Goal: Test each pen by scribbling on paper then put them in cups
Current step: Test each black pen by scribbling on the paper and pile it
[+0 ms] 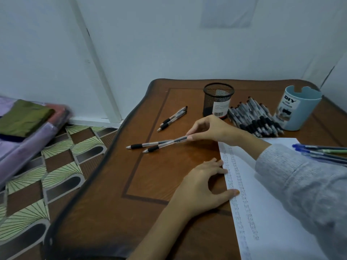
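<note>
The table (105,184) is reddish-brown wood grain with a darker inlaid border line. The mesh cup (218,99) is black; the pale blue cup (300,111) bears a white label. The clear pens (153,148) have black grips, and blue pens (319,147) lie apart. The paper (272,212) is white with grey scribble rows. The sleeve (304,184) is grey; the floor (56,166) shows green fans and brown squares.

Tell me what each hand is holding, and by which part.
Right hand pinches a clear pen by its rear end. Left hand holds nothing, resting on the paper.

"DIY" on the blue cup (298,109)
</note>
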